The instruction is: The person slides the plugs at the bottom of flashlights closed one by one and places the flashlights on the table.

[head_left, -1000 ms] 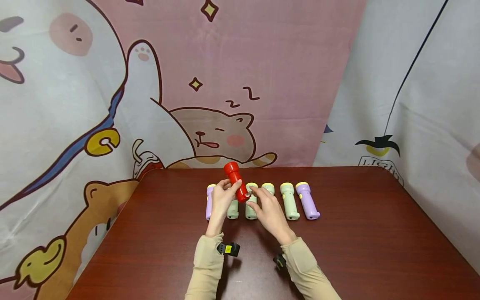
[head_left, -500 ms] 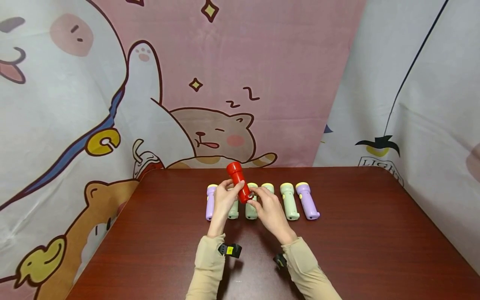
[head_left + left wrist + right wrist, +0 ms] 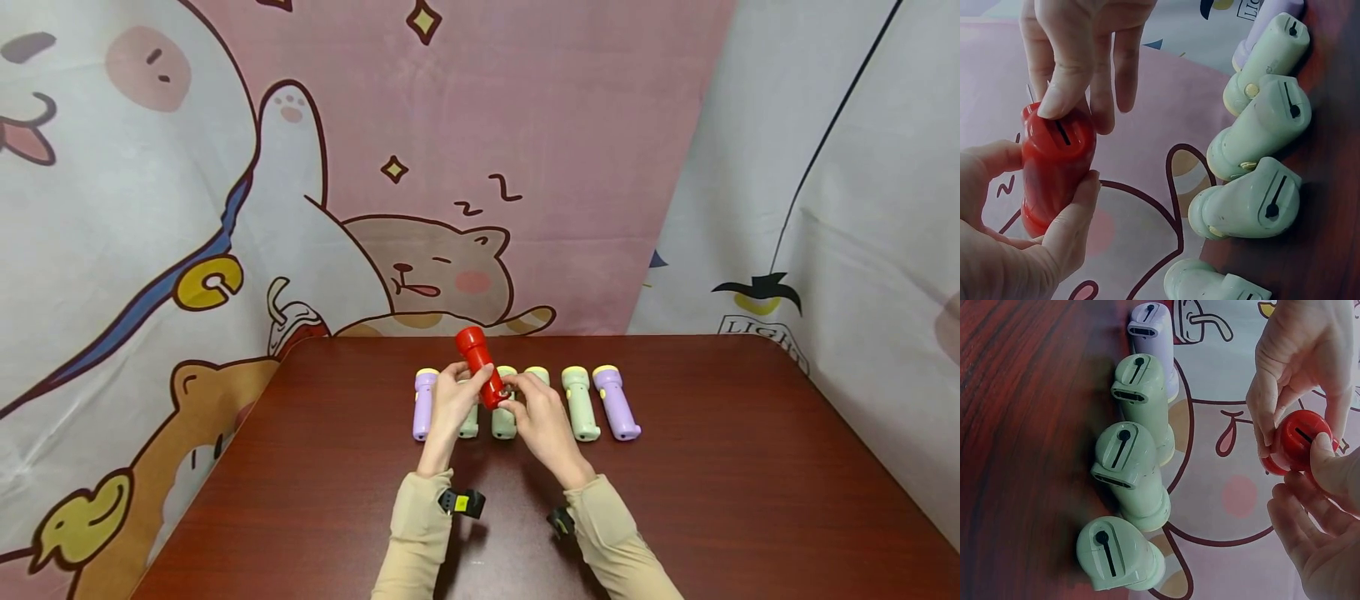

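In the head view, my left hand (image 3: pixel 453 407) grips a red flashlight (image 3: pixel 474 348) around its body, holding it tilted above the table with its wide head pointing away. My right hand (image 3: pixel 546 423) is at the tail end, where a small shiny metal piece (image 3: pixel 506 392) shows between its fingers. The left wrist view has the right thumb (image 3: pixel 1054 100) pressed against the slotted tail cap of the flashlight, the index finger on its far side. Thin metal wire ends stick up beside that thumb. From the right wrist side, the thumb covers part of the cap.
Behind the hands, several flashlights lie in a row: a purple one (image 3: pixel 423 408) at the left, pale green ones (image 3: pixel 580 404) in the middle, another purple one (image 3: pixel 617 404) at the right. The brown table (image 3: pixel 750 467) ends at a cartoon-printed cloth (image 3: pixel 585 167).
The red flashlight and my left hand have shifted slightly right and down toward my right hand. The right fingers stay at the tail end. The row of flashlights is unmoved.
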The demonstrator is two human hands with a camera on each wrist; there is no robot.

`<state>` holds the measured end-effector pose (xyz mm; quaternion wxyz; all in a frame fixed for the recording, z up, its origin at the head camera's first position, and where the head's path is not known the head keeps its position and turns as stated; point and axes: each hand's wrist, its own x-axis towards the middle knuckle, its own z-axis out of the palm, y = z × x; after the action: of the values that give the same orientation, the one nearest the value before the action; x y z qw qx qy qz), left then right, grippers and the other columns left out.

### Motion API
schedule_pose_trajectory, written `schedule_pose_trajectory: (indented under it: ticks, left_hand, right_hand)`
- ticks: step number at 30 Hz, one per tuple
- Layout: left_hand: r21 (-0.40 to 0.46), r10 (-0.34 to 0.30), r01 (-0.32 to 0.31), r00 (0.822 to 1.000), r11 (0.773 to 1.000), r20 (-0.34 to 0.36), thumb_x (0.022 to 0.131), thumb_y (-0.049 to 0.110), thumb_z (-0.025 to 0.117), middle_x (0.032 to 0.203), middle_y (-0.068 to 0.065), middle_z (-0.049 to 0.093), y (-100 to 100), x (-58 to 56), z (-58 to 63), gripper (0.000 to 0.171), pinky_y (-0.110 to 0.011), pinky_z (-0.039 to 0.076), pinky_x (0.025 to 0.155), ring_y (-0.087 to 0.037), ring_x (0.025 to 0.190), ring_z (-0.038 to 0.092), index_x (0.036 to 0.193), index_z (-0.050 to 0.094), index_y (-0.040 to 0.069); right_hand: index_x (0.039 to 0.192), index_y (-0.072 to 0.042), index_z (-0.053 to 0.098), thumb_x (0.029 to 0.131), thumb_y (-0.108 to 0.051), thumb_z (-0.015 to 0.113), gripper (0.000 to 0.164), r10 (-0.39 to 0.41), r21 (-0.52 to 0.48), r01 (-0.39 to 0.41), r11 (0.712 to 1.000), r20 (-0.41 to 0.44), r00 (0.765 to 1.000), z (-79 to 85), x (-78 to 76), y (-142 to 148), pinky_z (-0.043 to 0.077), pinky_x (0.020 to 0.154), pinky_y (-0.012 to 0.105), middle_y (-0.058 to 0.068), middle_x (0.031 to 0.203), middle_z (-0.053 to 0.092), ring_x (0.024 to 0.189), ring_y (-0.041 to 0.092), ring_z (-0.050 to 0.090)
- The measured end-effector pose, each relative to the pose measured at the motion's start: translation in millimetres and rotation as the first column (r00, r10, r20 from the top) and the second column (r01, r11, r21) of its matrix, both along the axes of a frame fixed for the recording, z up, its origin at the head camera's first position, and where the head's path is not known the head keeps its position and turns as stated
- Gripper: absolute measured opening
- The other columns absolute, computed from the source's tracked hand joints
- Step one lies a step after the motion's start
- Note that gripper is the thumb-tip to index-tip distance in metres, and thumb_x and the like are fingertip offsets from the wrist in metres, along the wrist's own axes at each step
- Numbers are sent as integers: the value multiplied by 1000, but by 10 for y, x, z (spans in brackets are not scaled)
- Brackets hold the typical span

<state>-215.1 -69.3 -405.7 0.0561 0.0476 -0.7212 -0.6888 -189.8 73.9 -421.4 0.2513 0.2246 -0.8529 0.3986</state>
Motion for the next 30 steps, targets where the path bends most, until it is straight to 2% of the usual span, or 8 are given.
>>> schedule_pose_trajectory:
  ticks: [1,6,8,13,16,24,30]
  left_hand:
    - [-2,2,-2,1000,1000,-7,84,20,68,104,-29,62,8,4,-1,51,-23,55,60,-11,64,62,119,52,-14]
    - [-24,-8,8,1000,1000,-2,86,14,65,102,-30,62,37,165,229,47,-27,57,62,-10,63,60,119,51,-16]
    - [-29,-18,18,1000,999,4,86,13,64,102,-31,62,34,179,261,46,-30,58,64,-11,63,60,119,50,-17]
    - [-19,-13,13,1000,1000,7,85,17,67,102,-28,63,21,30,69,50,-30,58,62,-12,66,62,120,51,-14]
    - [-20,0,0,1000,1000,3,84,19,68,102,-27,64,27,12,26,51,-28,58,61,-13,68,63,121,52,-13]
    - [-5,7,-7,1000,1000,0,83,17,69,97,-22,63,28,15,14,51,-30,58,60,-11,66,61,120,51,-13]
    - [6,-3,3,1000,1000,8,83,16,69,96,-20,62,27,15,12,51,-31,58,61,-11,66,61,121,51,-13]
  right_hand:
    - [107,0,66,79,-6,73,30,-2,0,2,1000,-2,1000,3,4,2,54,70,33,10,96,66,83,23,64]
    - [107,1,66,78,-6,74,31,-3,-7,2,1000,-8,1000,10,13,10,55,71,35,13,95,67,82,21,63]
    - [106,2,66,77,-6,74,31,1,-13,-1,1000,-13,1000,8,11,11,55,71,38,13,95,67,82,23,64]
    - [105,1,66,76,-4,75,31,-10,-6,10,1000,-29,1000,2,-5,8,55,72,38,13,94,67,82,26,64]
    - [105,2,67,75,-3,75,31,-17,5,17,1000,-34,999,0,-11,6,54,72,37,13,94,68,83,27,65]
    - [103,2,68,74,-1,76,31,-22,25,23,999,-43,999,8,-6,3,54,74,37,11,95,68,86,27,65]
    - [103,1,67,72,-1,78,32,-22,35,23,999,-45,999,6,-4,0,55,70,35,10,94,68,81,24,65]
